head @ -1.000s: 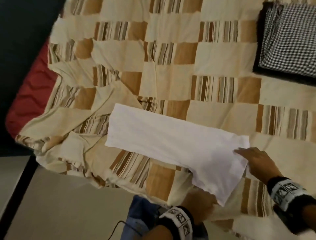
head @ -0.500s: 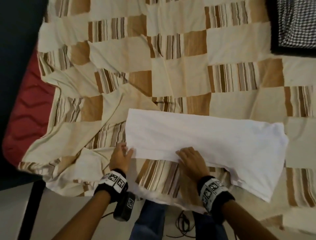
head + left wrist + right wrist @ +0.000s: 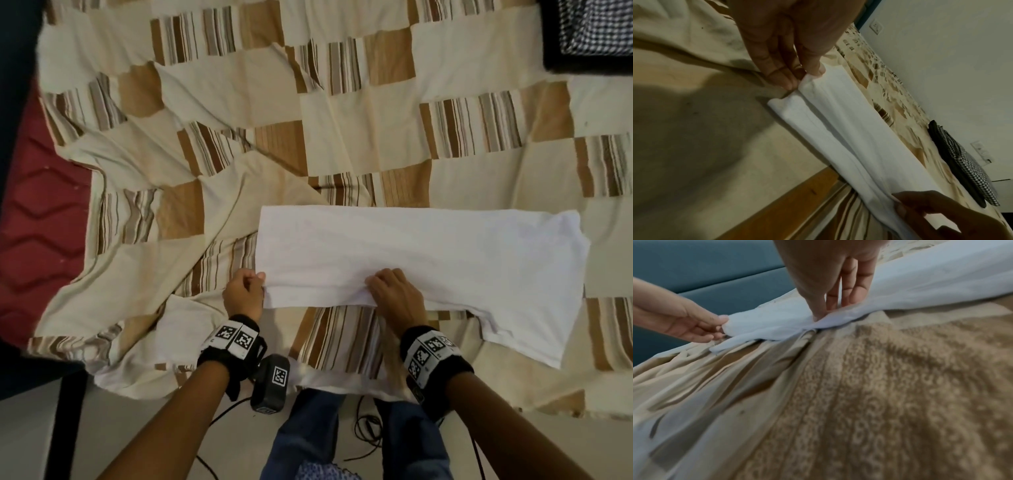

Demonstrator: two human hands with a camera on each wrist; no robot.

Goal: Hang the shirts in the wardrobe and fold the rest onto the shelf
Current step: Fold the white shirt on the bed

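A white garment [image 3: 428, 260], folded into a long strip, lies across the near part of the bed. My left hand [image 3: 244, 294] pinches its near left corner; the left wrist view shows thumb and fingers closed on the white garment [image 3: 838, 129] at that corner. My right hand [image 3: 394, 294] grips the near edge about midway along, fingers curled into the cloth, and the right wrist view shows them bunching the white garment [image 3: 789, 324]. The garment's right end spreads wider toward the bed edge.
A beige, brown and striped patchwork bedspread [image 3: 342, 120] covers the bed, rumpled at the left. A folded black-and-white checked garment [image 3: 596, 27] lies at the far right corner. Red mattress [image 3: 37, 222] shows at left. Cables [image 3: 366, 428] lie on the floor by my legs.
Both hands moved left along the garment's near edge, from its right end to the left corner and the middle. They now pinch the cloth and the near edge is lifted slightly.
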